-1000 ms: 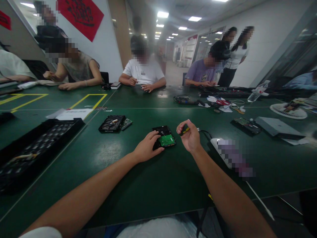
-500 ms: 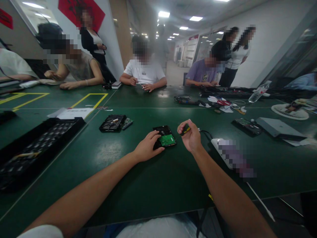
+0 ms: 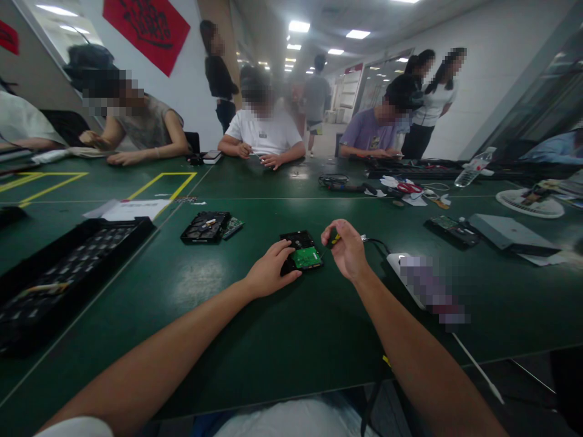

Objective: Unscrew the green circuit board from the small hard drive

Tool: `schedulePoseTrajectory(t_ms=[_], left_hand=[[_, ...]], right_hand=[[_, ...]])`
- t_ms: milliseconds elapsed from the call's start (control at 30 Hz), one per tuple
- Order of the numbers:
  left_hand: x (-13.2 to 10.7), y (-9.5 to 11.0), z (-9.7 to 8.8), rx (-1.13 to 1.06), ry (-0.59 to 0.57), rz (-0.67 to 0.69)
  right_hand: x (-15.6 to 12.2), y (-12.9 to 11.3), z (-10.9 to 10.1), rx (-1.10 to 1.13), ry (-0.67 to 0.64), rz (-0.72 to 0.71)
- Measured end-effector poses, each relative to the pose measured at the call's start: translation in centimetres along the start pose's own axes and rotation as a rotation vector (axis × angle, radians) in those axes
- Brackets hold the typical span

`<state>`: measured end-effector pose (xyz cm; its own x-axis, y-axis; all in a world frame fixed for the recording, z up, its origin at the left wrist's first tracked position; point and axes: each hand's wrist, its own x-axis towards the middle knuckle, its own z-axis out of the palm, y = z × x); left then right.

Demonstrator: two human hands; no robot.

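Observation:
A hard drive (image 3: 296,239) lies on the green table with its green circuit board (image 3: 306,258) facing up. My left hand (image 3: 272,270) grips the drive's left side, fingers over the far part and thumb along the near edge. Just right of the drive, my right hand (image 3: 347,250) is closed round a screwdriver (image 3: 335,238) with a black and yellow handle. A thin shaft seems to point down toward the board's right side; its tip is too small to make out.
Left stand another hard drive (image 3: 204,227), a loose circuit board (image 3: 233,228) and a long black tray (image 3: 77,273). To the right are a white power bank-like device (image 3: 405,282) with a cable, a drive (image 3: 452,232) and a grey box (image 3: 512,233). Several people sit across the table.
My right hand has shifted slightly left and turned a little, the screwdriver still in it. My left hand stays on the hard drive. In the background, a standing person has moved right.

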<state>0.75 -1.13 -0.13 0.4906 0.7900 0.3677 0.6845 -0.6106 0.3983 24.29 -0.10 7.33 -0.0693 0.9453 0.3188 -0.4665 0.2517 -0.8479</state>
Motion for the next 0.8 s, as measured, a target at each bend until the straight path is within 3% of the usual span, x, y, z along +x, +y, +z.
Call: schedulePoseTrajectory(t_ms=[800], left_hand=[[0.03,0.09,-0.04,-0.015,0.010,0.012]], right_hand=[[-0.31,0.03,0.63,-0.026,-0.034,0.005]])
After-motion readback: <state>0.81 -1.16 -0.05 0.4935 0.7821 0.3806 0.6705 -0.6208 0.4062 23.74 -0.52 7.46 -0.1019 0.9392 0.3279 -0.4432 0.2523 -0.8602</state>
